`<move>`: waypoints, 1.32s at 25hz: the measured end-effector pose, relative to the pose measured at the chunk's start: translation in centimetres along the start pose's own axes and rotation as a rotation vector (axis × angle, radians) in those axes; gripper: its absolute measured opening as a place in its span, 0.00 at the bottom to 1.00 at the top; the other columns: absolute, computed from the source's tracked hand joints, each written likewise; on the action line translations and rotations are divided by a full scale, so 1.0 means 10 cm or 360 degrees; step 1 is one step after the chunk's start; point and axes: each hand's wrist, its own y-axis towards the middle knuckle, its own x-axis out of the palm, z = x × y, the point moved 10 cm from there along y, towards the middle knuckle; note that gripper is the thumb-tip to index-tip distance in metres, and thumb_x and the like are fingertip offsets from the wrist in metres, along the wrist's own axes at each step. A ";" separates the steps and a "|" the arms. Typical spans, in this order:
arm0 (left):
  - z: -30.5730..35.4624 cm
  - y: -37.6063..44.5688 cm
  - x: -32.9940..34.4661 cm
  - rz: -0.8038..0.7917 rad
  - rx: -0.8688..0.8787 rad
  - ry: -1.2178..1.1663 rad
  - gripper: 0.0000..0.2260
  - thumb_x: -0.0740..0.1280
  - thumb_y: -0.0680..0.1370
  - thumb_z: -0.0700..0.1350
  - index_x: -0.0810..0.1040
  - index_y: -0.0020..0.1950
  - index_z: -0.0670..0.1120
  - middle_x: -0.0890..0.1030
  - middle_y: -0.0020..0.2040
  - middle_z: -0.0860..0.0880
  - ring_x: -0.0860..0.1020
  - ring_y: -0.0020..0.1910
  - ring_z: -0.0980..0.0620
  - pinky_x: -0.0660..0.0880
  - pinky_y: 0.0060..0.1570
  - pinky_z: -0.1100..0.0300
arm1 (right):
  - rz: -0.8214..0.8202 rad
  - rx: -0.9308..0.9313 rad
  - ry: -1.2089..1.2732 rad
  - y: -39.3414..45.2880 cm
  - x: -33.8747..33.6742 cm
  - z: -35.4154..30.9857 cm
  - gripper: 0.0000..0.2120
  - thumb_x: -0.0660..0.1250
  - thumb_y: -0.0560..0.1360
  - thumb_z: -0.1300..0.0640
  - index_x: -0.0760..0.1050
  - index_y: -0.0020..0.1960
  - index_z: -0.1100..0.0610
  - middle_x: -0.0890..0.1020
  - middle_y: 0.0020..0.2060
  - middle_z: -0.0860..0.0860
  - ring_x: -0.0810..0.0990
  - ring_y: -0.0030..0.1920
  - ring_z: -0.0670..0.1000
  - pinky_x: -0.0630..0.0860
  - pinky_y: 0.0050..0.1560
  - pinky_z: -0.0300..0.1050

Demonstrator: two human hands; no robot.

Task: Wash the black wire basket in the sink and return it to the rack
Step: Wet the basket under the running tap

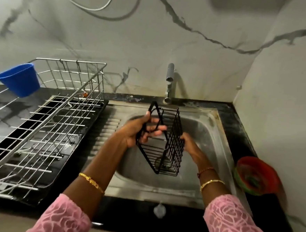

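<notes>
The black wire basket hangs tilted over the steel sink, its open side turned to the left. My left hand grips its left rim, with the fingers curled through the wires. My right hand holds the basket's right side from behind, and its fingers are mostly hidden by the mesh. The steel dish rack stands on the counter to the left of the sink. The tap rises behind the basin, and I see no water running from it.
A blue plastic cup hangs on the rack's far left rim. A red and green bowl sits on the black counter to the right of the sink. Marble wall panels close in the back and right side.
</notes>
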 end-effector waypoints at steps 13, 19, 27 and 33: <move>-0.12 0.96 -0.34 0.0151 -0.0321 -0.0306 0.22 0.45 0.84 0.52 0.73 0.49 0.41 0.84 0.37 0.38 0.84 0.32 0.43 0.80 0.28 0.56 | -0.0044 0.0525 0.1116 1.66 0.19 -0.90 0.32 0.60 0.77 0.46 0.60 0.69 0.69 0.67 0.68 0.64 0.68 0.68 0.60 0.68 0.65 0.50; -0.09 1.17 -0.51 0.0132 -0.0424 -0.0400 0.22 0.45 0.84 0.51 0.74 0.47 0.40 0.84 0.37 0.37 0.84 0.32 0.42 0.81 0.29 0.55 | 0.0119 0.0580 0.1707 2.13 0.44 -0.79 0.10 0.66 0.75 0.57 0.70 0.45 0.63 0.73 0.61 0.61 0.70 0.65 0.61 0.75 0.55 0.56; -0.08 1.28 -0.59 0.0099 -0.0454 -0.0433 0.21 0.47 0.84 0.51 0.75 0.50 0.40 0.84 0.39 0.37 0.84 0.34 0.42 0.80 0.27 0.56 | 0.0211 0.0351 0.0892 2.29 0.50 -0.72 0.25 0.74 0.69 0.58 0.70 0.62 0.63 0.78 0.59 0.54 0.79 0.57 0.51 0.72 0.42 0.39; -0.09 1.30 -0.51 0.0072 -0.0478 -0.0446 0.22 0.46 0.84 0.51 0.75 0.49 0.40 0.84 0.38 0.37 0.84 0.33 0.41 0.80 0.26 0.56 | 0.0333 0.0353 0.0400 2.03 0.29 -0.85 0.12 0.70 0.72 0.64 0.74 0.52 0.68 0.79 0.45 0.60 0.78 0.34 0.51 0.77 0.30 0.37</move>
